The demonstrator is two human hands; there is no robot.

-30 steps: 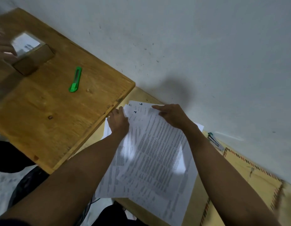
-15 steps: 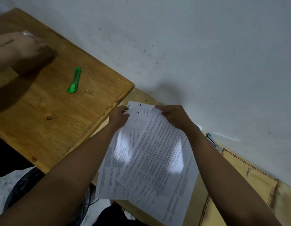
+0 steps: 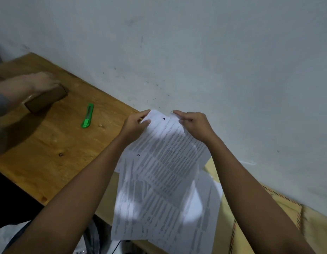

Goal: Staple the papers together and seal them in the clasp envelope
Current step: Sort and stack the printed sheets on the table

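Several printed white papers (image 3: pixel 164 173) hang fanned out in front of me, raised off the desk, with handwritten numbers at their top corners. My left hand (image 3: pixel 135 123) pinches the top left corner of the sheets. My right hand (image 3: pixel 194 125) holds their top right edge, index finger stretched along it. The yellow clasp envelope (image 3: pixel 280 224) with a striped border lies on the desk at the lower right, partly under my right forearm. No stapler shows in this view.
A green utility knife (image 3: pixel 88 116) lies on the brown wooden table (image 3: pixel 49 147) to the left. Another person's hand (image 3: pixel 40 83) rests on a brown cardboard box (image 3: pixel 46 99) at the far left. A pale wall (image 3: pixel 195 52) stands close behind.
Both my hands have lifted the papers off the desk and gathered their top edges. The view tilted up, hiding the stapler. The other person's hand now lies on the box.
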